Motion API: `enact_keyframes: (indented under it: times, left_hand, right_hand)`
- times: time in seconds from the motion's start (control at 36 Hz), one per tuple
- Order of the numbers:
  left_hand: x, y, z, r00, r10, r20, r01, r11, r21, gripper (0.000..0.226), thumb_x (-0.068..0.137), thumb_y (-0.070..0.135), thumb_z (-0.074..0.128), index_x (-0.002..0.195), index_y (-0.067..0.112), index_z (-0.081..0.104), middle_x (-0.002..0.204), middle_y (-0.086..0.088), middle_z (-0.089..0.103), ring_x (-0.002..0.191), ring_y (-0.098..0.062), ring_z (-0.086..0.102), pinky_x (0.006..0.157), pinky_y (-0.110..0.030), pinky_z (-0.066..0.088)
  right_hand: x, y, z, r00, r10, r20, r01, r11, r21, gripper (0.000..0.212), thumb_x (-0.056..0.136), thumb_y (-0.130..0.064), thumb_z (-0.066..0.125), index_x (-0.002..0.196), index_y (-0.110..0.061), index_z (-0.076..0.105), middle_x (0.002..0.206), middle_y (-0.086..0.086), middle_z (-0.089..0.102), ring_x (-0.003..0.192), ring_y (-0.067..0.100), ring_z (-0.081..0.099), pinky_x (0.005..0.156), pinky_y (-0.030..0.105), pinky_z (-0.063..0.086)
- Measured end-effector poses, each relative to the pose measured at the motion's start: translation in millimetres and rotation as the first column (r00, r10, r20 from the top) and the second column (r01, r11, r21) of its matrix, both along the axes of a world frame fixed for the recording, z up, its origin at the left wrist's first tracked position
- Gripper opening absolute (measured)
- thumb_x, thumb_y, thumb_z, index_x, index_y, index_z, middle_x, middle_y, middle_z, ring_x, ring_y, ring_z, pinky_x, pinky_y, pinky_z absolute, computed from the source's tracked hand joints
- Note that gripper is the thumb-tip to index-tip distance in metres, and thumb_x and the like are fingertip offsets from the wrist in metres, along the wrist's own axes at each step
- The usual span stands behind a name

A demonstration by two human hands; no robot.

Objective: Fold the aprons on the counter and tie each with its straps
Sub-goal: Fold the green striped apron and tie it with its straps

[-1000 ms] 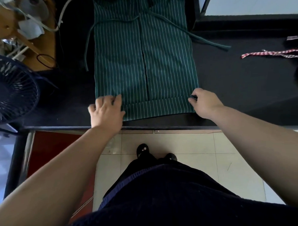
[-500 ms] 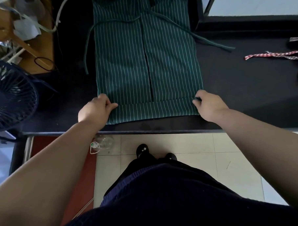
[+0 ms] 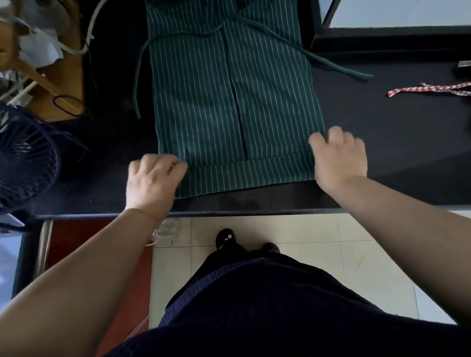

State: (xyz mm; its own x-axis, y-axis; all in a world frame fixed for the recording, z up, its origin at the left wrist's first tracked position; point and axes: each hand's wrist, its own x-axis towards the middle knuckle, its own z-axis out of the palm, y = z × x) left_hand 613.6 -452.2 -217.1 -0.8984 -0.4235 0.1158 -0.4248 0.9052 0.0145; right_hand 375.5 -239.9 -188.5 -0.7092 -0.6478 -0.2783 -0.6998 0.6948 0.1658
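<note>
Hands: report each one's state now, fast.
Left hand: grips the near left corner of the dark green white-striped fabric apron.
Right hand: grips the apron's near right corner.

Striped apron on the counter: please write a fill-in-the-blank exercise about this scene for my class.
The apron is dark ___ with thin white stripes. The left hand and right hand each grip one of its near ___. Left of the counter stands a dark ___.
Missing: green; corners; fan.
</note>
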Motion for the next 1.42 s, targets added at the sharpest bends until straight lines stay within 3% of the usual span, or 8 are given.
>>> enact_keyframes:
  times: [0.17,0.33,0.53,0.67,1.0,1.22,1.31,1.42]
  left_hand:
    - [-20,35,7,0.981,-0.118,0.154,0.038,0.897,0.441,0.034,0.098,0.027,0.045,0.128,0.020,0.059,0.128,0.003,0.055,0.121,-0.020,0.047,0.095,-0.041,0.047]
    - [-27,45,11,0.904,-0.164,0.394,0.027,0.944,0.330,0.075,0.088,0.065,0.045,0.149,0.025,0.027,0.147,0.005,0.028,0.136,-0.018,0.026,0.111,-0.039,0.026]
    - [-36,37,14,0.914,-0.130,0.383,0.018,0.960,0.281,0.075,0.084,0.065,0.051,0.146,0.028,0.031,0.144,0.004,0.033,0.133,-0.020,0.032,0.112,-0.040,0.022]
    - [-49,13,26,0.919,-0.118,0.376,-0.034,0.927,0.373,0.049,0.093,0.030,0.053,0.142,0.027,0.043,0.139,0.006,0.047,0.127,-0.019,0.043,0.106,-0.036,0.035]
    - [-54,-51,33,0.884,0.290,0.366,-0.461,0.412,0.786,0.012,0.092,0.024,0.063,0.103,0.021,0.060,0.088,0.005,0.059,0.078,-0.010,0.055,0.065,-0.018,0.042]
    - [-49,-36,17,0.808,0.549,0.214,-0.549,0.571,0.610,0.022,0.094,0.035,0.058,0.103,0.016,0.054,0.076,0.002,0.053,0.067,-0.012,0.050,0.050,-0.026,0.035]
    - [-51,-27,13,0.800,0.570,0.188,-0.570,0.624,0.534,0.031,0.095,0.025,0.058,0.120,0.008,0.050,0.111,-0.013,0.055,0.100,-0.031,0.054,0.071,-0.036,0.045]
    - [-61,-19,17,0.908,0.381,0.174,-0.418,0.853,0.314,0.063,0.086,-0.002,0.054,0.142,0.020,0.036,0.143,-0.011,0.033,0.128,-0.034,0.030,0.103,-0.046,0.031]
  right_hand:
    - [10,-13,-4,0.882,0.371,0.290,-0.377,0.926,-0.040,0.038,0.091,-0.014,0.045,0.127,-0.017,0.058,0.118,0.004,0.059,0.110,0.024,0.052,0.098,0.035,0.037]
    - [21,-10,-8,0.829,0.423,0.365,-0.427,0.901,-0.076,0.062,0.090,-0.054,0.047,0.143,-0.024,0.037,0.137,0.001,0.038,0.122,0.022,0.044,0.108,0.035,0.027]
    - [12,-17,-7,0.844,0.427,0.325,-0.410,0.904,-0.124,0.037,0.102,-0.032,0.030,0.125,-0.017,0.055,0.119,0.002,0.055,0.102,0.025,0.057,0.092,0.038,0.041]
    - [-4,-28,8,0.847,0.340,0.408,-0.318,0.940,-0.123,0.027,0.101,-0.040,0.028,0.099,-0.018,0.043,0.083,-0.001,0.053,0.084,0.029,0.059,0.069,0.038,0.047]
    - [-55,-48,16,0.860,0.034,0.509,-0.108,0.987,0.117,0.044,0.102,-0.034,0.038,0.138,-0.008,0.040,0.128,0.012,0.051,0.114,0.029,0.049,0.081,0.031,0.036]
    - [-63,-43,-2,0.836,-0.238,0.495,0.316,0.946,-0.079,0.036,0.098,-0.025,0.051,0.130,-0.008,0.049,0.115,0.014,0.059,0.086,0.024,0.051,0.073,0.030,0.037]
    - [-56,-41,-5,0.837,-0.324,0.441,0.421,0.896,-0.141,0.037,0.097,-0.026,0.052,0.127,-0.007,0.043,0.116,0.018,0.056,0.096,0.032,0.053,0.073,0.035,0.039]
    - [-42,-33,-8,1.000,-0.007,0.022,0.009,0.993,-0.115,0.032,0.097,-0.025,0.049,0.123,-0.007,0.048,0.122,0.019,0.046,0.110,0.039,0.045,0.089,0.047,0.036]
